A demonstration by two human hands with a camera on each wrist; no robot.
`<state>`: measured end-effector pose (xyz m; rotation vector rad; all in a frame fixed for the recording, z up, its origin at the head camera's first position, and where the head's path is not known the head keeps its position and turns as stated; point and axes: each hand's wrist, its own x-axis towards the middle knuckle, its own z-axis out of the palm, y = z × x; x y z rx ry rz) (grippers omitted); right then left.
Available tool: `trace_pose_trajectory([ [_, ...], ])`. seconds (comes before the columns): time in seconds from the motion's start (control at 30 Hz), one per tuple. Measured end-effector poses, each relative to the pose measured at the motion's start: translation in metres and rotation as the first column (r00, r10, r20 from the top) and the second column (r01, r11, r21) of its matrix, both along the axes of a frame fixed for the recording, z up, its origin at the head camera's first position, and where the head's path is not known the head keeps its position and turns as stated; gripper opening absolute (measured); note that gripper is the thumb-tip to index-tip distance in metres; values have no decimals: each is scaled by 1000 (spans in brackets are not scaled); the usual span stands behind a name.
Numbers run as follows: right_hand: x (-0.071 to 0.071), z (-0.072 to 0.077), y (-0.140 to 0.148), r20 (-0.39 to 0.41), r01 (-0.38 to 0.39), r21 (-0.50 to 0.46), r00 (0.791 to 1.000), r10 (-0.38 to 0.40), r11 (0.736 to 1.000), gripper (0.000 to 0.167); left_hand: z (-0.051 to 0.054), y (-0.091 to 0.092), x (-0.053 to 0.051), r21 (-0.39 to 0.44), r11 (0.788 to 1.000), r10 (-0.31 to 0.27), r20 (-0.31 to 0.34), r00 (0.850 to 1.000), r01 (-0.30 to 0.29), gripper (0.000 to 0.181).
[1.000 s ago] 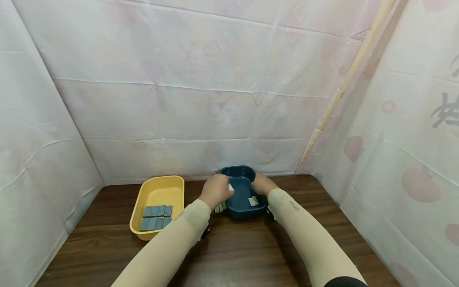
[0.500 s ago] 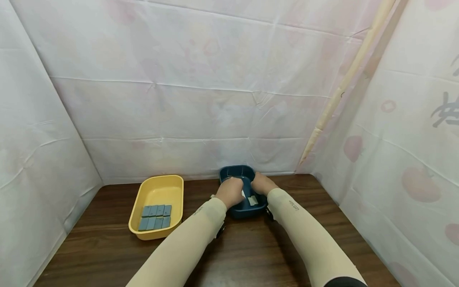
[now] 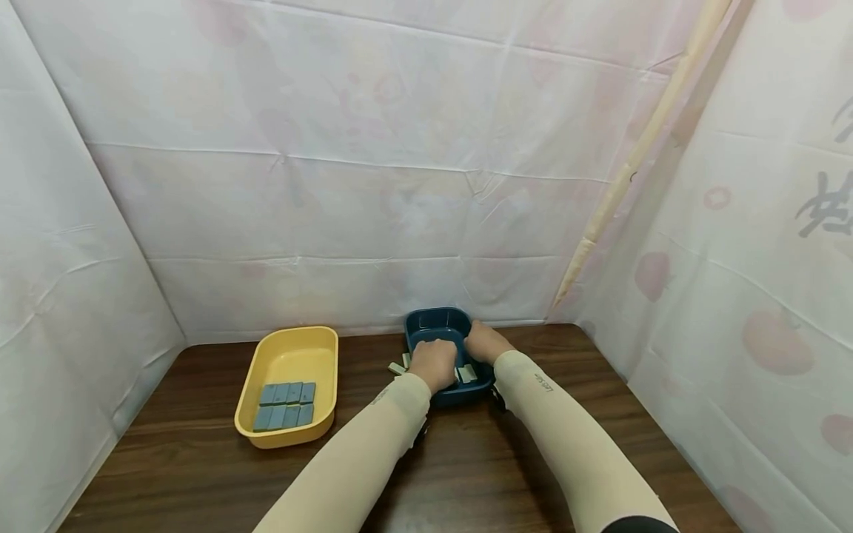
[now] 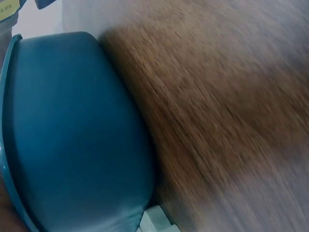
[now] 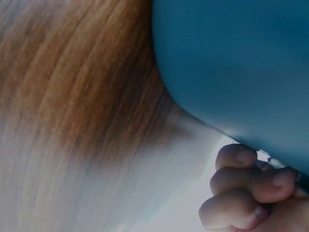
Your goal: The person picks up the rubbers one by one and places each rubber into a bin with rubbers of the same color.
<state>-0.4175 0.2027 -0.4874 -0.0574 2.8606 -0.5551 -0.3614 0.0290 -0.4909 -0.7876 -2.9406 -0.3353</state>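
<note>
Inside the dark blue tray (image 3: 437, 317), my left hand (image 3: 435, 364) is low at the left side, its fingertips hidden, with a pale sliver of a tile showing at its right edge. Beside that sliver, pale tiles (image 3: 468, 373) lie on the tray floor. My right hand (image 3: 486, 343) grips the tray's right rim. In the right wrist view, the curled fingers of my right hand (image 5: 246, 188) hold the rim of the blue tray (image 5: 241, 63). The left wrist view shows the outer wall of the blue tray (image 4: 77, 125).
More pale tiles (image 3: 397, 368) rest on the wooden table (image 3: 466, 466) against the blue tray's left side, seen also as pale blocks (image 4: 155, 220) in the left wrist view. A yellow tray (image 3: 300, 348) with several grey-blue tiles (image 3: 276, 417) stands to the left. White sheets surround the table.
My left hand has moved right from beside the blue tray into it, carrying a pale tile, and is now lower there. My right hand has stayed on the rim.
</note>
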Motion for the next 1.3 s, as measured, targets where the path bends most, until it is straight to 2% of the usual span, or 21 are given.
trace_pose_trajectory([
  [0.2, -1, -1, 0, -5, -3, 11, 1000, 3, 1000, 68, 1, 8, 4, -29, 999, 19, 9, 1000, -18, 50],
  [0.4, -2, -1, -2, -8, -21, 15, 1000, 21, 1000, 68, 3, 6, 6, -15, 999, 32, 12, 999, -31, 53],
  [0.57, -3, -2, -2, -4, -16, 5, 1000, 16, 1000, 69, 8, -6, 1, 33, 999, 35, -47, 998, -34, 46],
  [0.63, -4, -3, -2, -3, -11, 3, 1000, 11, 1000, 69, 12, -14, -1, 48, 997, 58, -81, 995, -54, 36],
  [0.73, -5, -4, -1, 2, 2, 1, 1000, -2, 1000, 69, 19, -28, -5, 85, 990, 126, -127, 984, -116, 23],
  [0.87, -6, -4, 0, 13, 24, -12, 1000, -24, 1000, 70, 30, -50, -9, 140, 967, 234, -143, 962, -215, 31],
  [0.97, -6, -4, 1, 17, 30, -19, 999, -29, 999, 69, 34, -65, -12, 188, 943, 299, -106, 948, -276, 44],
  [1.1, -6, -5, 3, 19, 25, -13, 1000, -25, 1000, 70, 35, -79, -13, 216, 916, 344, 15, 939, -339, 47],
  [1.2, -6, -4, 3, 16, 21, -6, 1000, -20, 1000, 71, 32, -85, -12, 150, 919, 349, 123, 929, -365, 36],
  [1.3, -5, -4, 3, 8, 17, -1, 1000, -17, 1000, 70, 27, -88, -11, 71, 930, 342, 199, 918, -362, 27],
])
